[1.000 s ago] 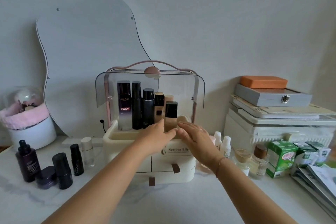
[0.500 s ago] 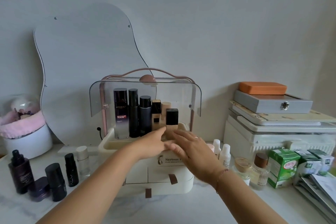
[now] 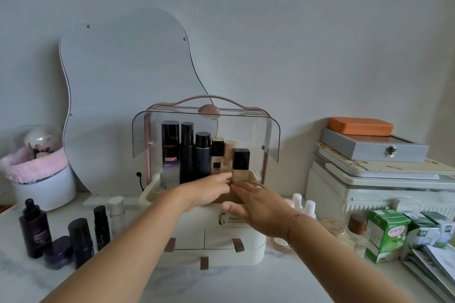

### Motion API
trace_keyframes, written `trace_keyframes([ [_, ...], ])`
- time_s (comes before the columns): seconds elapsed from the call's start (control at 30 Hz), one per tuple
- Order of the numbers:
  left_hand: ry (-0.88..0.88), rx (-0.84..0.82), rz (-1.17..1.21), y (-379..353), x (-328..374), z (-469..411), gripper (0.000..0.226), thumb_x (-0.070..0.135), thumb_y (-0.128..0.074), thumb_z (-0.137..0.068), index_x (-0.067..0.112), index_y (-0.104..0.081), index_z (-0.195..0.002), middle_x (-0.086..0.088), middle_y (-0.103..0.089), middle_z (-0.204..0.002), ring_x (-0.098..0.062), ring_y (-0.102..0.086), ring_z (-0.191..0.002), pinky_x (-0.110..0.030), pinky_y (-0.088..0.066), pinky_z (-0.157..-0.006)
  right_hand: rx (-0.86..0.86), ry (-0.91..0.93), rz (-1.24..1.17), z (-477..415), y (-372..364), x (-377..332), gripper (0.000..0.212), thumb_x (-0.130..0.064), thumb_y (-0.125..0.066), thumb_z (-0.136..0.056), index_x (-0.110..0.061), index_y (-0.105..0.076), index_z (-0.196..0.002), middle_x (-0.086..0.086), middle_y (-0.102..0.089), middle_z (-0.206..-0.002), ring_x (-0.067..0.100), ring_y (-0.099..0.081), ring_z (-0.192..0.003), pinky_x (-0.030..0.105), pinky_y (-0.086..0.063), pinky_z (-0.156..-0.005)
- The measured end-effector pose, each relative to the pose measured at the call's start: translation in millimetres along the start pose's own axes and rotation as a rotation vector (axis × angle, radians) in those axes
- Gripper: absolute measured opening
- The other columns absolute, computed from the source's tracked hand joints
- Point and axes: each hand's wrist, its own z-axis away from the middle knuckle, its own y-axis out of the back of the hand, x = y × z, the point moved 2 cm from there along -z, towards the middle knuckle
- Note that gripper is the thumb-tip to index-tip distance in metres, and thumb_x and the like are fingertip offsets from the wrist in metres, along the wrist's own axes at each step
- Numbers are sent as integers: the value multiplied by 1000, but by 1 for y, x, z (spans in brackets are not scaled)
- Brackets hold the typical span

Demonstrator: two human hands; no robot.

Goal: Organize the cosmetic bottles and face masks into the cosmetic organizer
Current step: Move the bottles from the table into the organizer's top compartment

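Right now the black-capped foundation bottle (image 3: 240, 165) stands upright at the front of the cosmetic organizer's (image 3: 214, 236) top tray, just ahead of the row of taller bottles (image 3: 187, 152). My left hand (image 3: 209, 190) reaches in with fingers stretched out, their tips at the bottle's base. My right hand (image 3: 256, 202) lies flat, palm down, fingers straight, thumb spread, just beneath that base. Neither hand grips anything. Both forearms stretch out over the tabletop (image 3: 234, 285).
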Motion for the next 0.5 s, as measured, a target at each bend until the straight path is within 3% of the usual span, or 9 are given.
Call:
trace_keyframes([
  [0.1, -9, 11, 39, -1, 3, -1, 56, 18, -38, -96, 23, -20, -148, 2, -25, -154, -14, -22, -141, -27, -15, -112, -26, -19, -9, -2, 0, 0, 78, -68, -20, -88, -17, -31, -146, 3, -37, -151, 16, -30, -139, 30, -18, -117],
  [0.2, -12, 14, 57, -2, 4, -2, 55, 18, -38, -96, 24, -20, -148, 4, -23, -155, -13, -21, -141, -26, -14, -111, -35, -11, 2, -4, -2, 1, 102, -82, 0, -72, -18, -34, -144, 4, -40, -149, 13, -31, -139, 33, -16, -119],
  [0.37, 14, 31, 70, 0, 0, -3, 59, 21, -40, -96, 23, -14, -149, 6, -23, -155, -14, -22, -141, -30, -14, -113, -52, -34, 12, -7, 0, -1, 75, -66, -20, -90, -16, -33, -145, 6, -39, -150, 16, -29, -140, 33, -13, -119],
  [0.5, 22, 49, 79, 3, -5, -5, 62, 23, -42, -94, 25, -13, -149, 7, -24, -155, -14, -23, -141, -34, -14, -116, -92, -46, 12, -12, 0, 1, 76, -66, -20, -90, -16, -30, -146, 6, -37, -151, 16, -27, -142, 34, -11, -119],
])
